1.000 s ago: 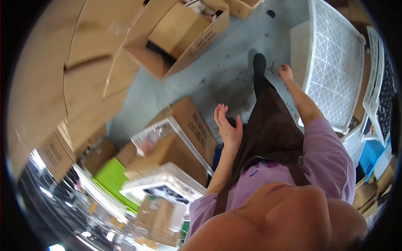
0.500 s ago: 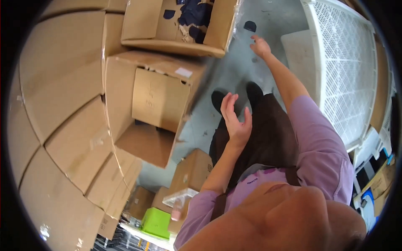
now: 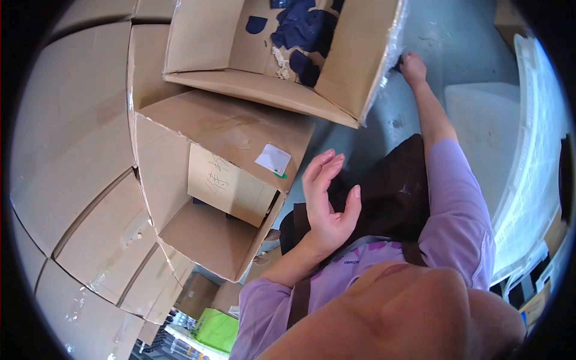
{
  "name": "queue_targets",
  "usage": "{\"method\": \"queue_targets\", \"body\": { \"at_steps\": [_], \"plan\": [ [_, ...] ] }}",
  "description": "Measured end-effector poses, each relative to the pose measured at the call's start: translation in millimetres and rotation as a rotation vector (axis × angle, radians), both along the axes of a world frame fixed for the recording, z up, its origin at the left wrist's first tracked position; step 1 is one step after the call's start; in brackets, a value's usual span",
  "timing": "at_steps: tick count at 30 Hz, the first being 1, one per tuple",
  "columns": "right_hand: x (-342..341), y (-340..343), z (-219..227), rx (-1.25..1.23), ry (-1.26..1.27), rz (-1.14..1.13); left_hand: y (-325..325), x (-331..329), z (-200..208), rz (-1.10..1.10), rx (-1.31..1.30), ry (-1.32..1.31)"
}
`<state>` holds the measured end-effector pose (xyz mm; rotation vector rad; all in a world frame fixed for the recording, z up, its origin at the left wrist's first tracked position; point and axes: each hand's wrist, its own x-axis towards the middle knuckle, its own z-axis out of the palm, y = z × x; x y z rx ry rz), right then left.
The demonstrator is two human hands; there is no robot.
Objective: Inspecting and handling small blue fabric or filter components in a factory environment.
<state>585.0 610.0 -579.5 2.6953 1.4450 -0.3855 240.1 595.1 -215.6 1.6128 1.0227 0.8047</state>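
My right hand (image 3: pixel 414 70) reaches down to the floor, its fingers closed on a small dark cut piece (image 3: pixel 398 63), mostly hidden by the hand and the edge of a box. My left hand (image 3: pixel 332 207) is raised before my lap, fingers apart and curved, holding nothing. Beside the right hand stands an open cardboard box (image 3: pixel 354 66) with plastic film along its edge. Crumpled navy pieces (image 3: pixel 300 27) lie inside it, along with a flat rounded navy piece (image 3: pixel 256 24) and pale scraps (image 3: pixel 280 63).
Another cardboard box (image 3: pixel 216 240) lies with its opening toward me, a white label (image 3: pixel 273 159) on it. Large cartons (image 3: pixel 78 102) are stacked along the left. On the right stand a pale bin (image 3: pixel 480 114) and a white perforated crate (image 3: pixel 531 162). A bright green container (image 3: pixel 216 330) is at lower left.
My right hand has gone down to the dark piece on the floor and closed on it. I have bent lower, and the boxes appear nearer. My left hand stays open.
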Motion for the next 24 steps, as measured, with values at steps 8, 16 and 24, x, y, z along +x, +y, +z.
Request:
{"method": "queue_targets", "body": {
  "at_steps": [8,16,24],
  "plan": [
    [5,-1,35,0.081,0.146,-0.11,9,2,-7,-0.093,0.003,0.088],
    [-74,-23,240,0.963,0.537,-0.591,-15,4,-19,0.035,0.023,0.242],
    [-116,103,338,0.796,0.531,-0.137,-64,-12,40,0.018,0.068,0.305]
  ]
}}
